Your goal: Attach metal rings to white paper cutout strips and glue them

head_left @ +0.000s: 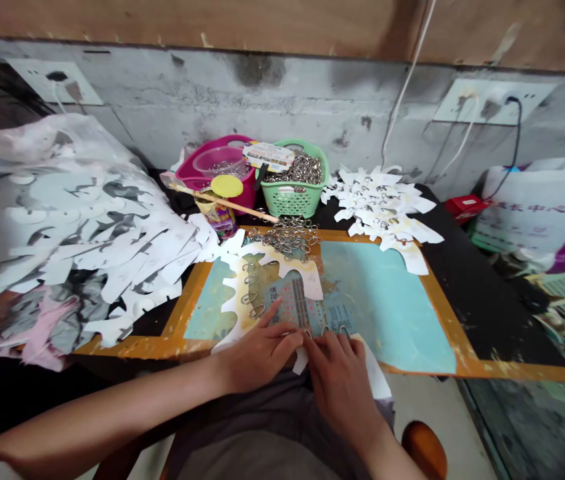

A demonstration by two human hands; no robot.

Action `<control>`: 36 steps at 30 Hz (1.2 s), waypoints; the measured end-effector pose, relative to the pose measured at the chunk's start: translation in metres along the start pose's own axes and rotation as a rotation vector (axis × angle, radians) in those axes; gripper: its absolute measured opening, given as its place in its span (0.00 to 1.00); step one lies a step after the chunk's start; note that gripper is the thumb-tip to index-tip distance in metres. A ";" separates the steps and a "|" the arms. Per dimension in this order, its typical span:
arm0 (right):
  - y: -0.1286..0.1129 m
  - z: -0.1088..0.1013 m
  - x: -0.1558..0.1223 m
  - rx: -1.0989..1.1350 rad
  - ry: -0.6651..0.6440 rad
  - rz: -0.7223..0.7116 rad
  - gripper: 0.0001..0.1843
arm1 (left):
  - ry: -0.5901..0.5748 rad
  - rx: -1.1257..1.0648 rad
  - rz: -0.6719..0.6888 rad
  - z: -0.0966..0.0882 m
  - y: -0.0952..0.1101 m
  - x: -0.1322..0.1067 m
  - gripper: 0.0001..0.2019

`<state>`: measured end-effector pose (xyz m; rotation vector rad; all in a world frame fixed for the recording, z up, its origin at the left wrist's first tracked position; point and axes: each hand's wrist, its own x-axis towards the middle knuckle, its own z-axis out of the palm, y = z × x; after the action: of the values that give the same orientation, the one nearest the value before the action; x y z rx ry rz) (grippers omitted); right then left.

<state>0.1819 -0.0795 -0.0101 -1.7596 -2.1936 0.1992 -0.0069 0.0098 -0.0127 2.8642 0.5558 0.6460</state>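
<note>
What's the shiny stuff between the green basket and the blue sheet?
In the head view, a heap of small metal rings lies between the green plastic basket and the blue sheet.

Left hand (257,353), right hand (342,383) adjacent, fingers (332,347) seemingly pressing down.

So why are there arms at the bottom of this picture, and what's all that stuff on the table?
Those arms belong to the person wearing the camera on their head, so you see what they see, looking down. There's no robot here. The left hand and right hand both rest on a white paper cut-out lying on a blue mat with an orange edge. Small metal rings sit along the paper. More rings fill a green basket, and a big heap of cut paper lies to the left.
</note>
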 end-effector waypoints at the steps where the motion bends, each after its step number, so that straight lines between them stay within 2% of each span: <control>1: 0.001 0.002 -0.001 -0.002 0.008 -0.001 0.25 | 0.027 0.008 -0.011 0.001 0.000 0.000 0.06; 6: 0.003 0.011 -0.004 0.000 0.053 -0.003 0.25 | 0.090 0.029 -0.055 0.005 0.002 0.000 0.06; 11: 0.002 0.015 -0.005 -0.009 0.124 0.013 0.20 | 0.126 0.030 -0.060 0.006 0.003 -0.003 0.09; 16: 0.005 0.011 -0.008 0.133 0.178 0.007 0.18 | -0.014 -0.057 -0.065 -0.009 0.005 0.005 0.12; 19: 0.003 0.006 -0.007 0.215 0.186 0.060 0.13 | -0.100 -0.071 -0.070 -0.018 0.005 0.017 0.12; 24: -0.005 0.004 0.004 0.191 0.227 0.148 0.03 | -0.158 -0.006 -0.014 -0.017 0.003 0.025 0.06; 31: -0.005 0.007 0.009 0.060 0.205 0.168 0.03 | -0.105 0.034 0.029 -0.011 0.000 0.017 0.08; 36: 0.006 0.009 -0.002 0.083 0.210 0.020 0.04 | -0.031 0.050 0.102 -0.005 -0.003 0.014 0.07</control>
<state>0.1843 -0.0789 -0.0210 -1.6768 -1.9919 0.1030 0.0017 0.0180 -0.0037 2.9597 0.4302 0.6096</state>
